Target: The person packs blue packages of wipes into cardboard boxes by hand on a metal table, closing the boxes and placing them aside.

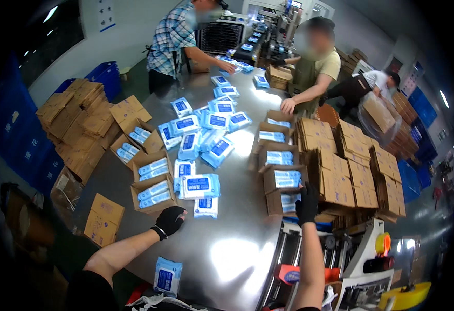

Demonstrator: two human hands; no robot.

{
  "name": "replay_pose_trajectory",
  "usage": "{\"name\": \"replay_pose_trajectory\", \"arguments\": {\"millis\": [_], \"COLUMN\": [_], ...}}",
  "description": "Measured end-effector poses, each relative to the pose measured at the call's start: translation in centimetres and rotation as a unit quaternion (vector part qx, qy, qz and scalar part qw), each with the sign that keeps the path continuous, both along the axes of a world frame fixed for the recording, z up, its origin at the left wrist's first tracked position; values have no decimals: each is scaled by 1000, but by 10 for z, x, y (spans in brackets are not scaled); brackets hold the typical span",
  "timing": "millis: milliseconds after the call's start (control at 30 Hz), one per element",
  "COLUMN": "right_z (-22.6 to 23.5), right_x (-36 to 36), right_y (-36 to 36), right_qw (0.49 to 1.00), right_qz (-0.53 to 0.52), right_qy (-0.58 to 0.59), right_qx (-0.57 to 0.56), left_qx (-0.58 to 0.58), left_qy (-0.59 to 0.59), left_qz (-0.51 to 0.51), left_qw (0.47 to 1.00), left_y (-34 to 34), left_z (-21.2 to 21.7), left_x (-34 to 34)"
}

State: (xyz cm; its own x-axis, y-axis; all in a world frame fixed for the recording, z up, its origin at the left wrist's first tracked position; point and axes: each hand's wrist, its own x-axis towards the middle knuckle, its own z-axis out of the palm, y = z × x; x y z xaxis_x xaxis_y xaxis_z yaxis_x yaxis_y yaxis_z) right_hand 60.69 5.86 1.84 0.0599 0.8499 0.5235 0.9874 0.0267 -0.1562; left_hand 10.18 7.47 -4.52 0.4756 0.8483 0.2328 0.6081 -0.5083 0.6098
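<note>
We seemed mid-packing: our right hand (307, 204) was at a filled carton (273, 203) on its left, our left hand (170, 221) near another carton (172, 188), wipe packs (199, 186) ahead; neither grip was discernible. Next probably called for steadying the right hand's carton.

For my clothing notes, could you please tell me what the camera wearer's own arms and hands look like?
The left hand wears a black glove that leaves fingertips bare, with a thin, pale band at the wrist. The right hand is gloved in black too; its fingertips are unclear. A black sleeve ends above the left forearm; a dark sleeve edge shows on the right.
</note>
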Motion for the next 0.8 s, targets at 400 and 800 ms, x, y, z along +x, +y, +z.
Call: {"name": "replay_pose_trajectory", "arguments": {"millis": [400, 800], "right_z": [-53, -34], "right_x": [41, -39], "right_y": [91, 23], "right_qw": [949, 948], "right_qz": [19, 17], "right_qy": [-40, 20], "right_qx": [-312, -318], "left_qx": [102, 105], "left_qy": [43, 106], "left_qz": [-174, -112], "left_qw": [978, 982], "left_y": [228, 254], "left_z": [74, -9], "left_x": [282, 366]}}
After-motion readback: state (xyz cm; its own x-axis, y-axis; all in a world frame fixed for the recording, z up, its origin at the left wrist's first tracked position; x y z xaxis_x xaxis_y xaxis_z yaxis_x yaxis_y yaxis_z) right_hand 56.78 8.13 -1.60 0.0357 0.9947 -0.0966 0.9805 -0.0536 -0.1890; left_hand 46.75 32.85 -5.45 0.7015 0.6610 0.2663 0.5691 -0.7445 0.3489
